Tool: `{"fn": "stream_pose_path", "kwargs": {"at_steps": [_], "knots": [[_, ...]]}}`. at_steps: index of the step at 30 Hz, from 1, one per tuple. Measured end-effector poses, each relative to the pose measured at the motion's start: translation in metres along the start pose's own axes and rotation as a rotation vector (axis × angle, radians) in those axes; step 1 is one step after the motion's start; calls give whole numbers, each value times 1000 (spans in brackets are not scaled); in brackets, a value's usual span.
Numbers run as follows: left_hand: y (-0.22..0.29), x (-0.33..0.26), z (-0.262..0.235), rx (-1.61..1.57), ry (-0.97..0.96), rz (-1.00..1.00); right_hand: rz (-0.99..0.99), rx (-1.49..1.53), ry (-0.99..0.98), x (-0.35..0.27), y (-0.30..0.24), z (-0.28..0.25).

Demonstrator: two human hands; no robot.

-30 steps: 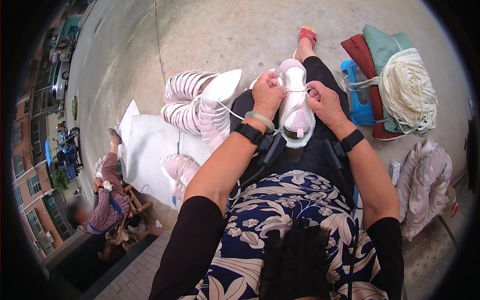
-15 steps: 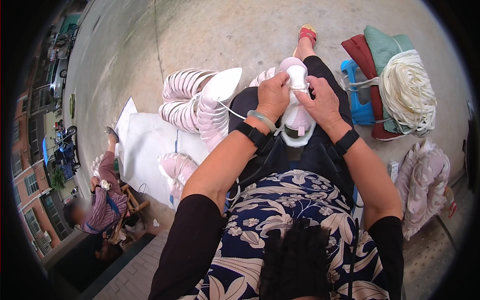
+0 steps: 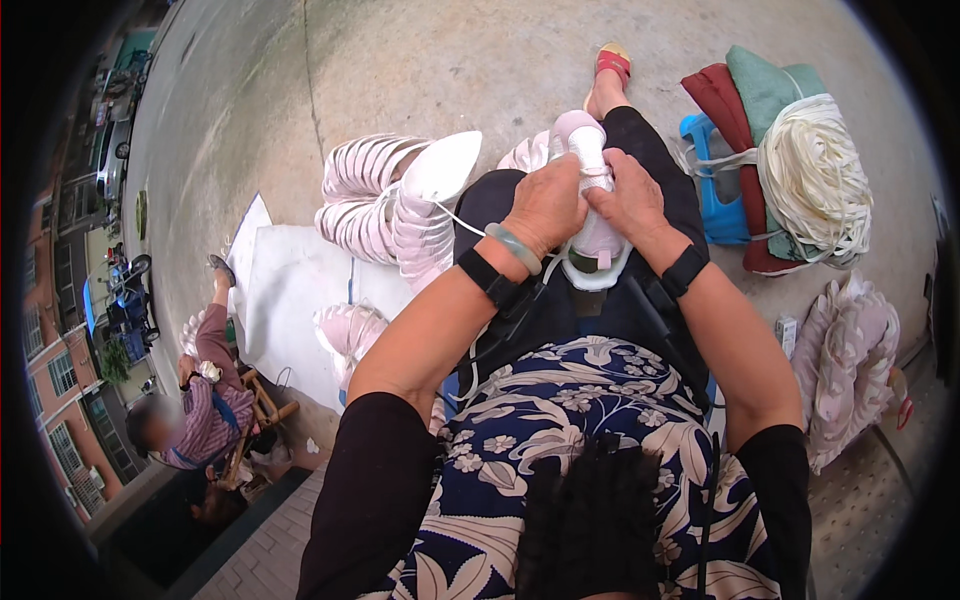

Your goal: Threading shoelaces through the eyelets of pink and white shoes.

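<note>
Shoe lies on the lap, its long axis pointing ahead, between left hand and right hand, which, equally near, grip the lace crossing it

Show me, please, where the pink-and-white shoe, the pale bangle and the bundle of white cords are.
Pink-and-white shoe (image 3: 600, 238): head view, pink lower part.
Pale bangle (image 3: 514, 247): head view, middle of band.
Bundle of white cords (image 3: 814, 172): head view, middle of strands.
</note>
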State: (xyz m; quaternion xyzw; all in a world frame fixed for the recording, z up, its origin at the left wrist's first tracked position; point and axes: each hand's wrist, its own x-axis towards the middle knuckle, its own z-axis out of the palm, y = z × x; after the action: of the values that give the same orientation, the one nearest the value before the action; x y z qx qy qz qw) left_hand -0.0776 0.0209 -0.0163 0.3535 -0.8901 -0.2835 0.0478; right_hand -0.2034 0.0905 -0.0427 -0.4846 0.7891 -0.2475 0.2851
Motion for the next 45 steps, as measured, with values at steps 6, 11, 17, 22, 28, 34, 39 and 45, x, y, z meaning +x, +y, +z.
{"fn": "stream_pose_path", "kwargs": {"at_steps": [6,11,17,22,28,34,39,45], "knots": [[-2,-1,-1,-13,-16,-49,115,-50,-45,3,-19,-2],[2,-5,7,-31,100,-35,89,-138,-18,6,-18,3],[2,-11,9,-59,124,-73,32,-118,-2,1,-12,2],[0,-11,9,-66,140,-30,-166,-132,77,-4,2,5],[-6,-6,12,-70,103,37,-282,-37,260,-8,13,4],[-11,-5,10,-140,125,1,-729,-407,349,-11,-7,-5],[-12,-6,6,-180,119,-14,-635,-508,270,-12,-15,-3],[-5,-12,3,-188,123,-51,-452,-593,152,-11,-27,-6]]}}
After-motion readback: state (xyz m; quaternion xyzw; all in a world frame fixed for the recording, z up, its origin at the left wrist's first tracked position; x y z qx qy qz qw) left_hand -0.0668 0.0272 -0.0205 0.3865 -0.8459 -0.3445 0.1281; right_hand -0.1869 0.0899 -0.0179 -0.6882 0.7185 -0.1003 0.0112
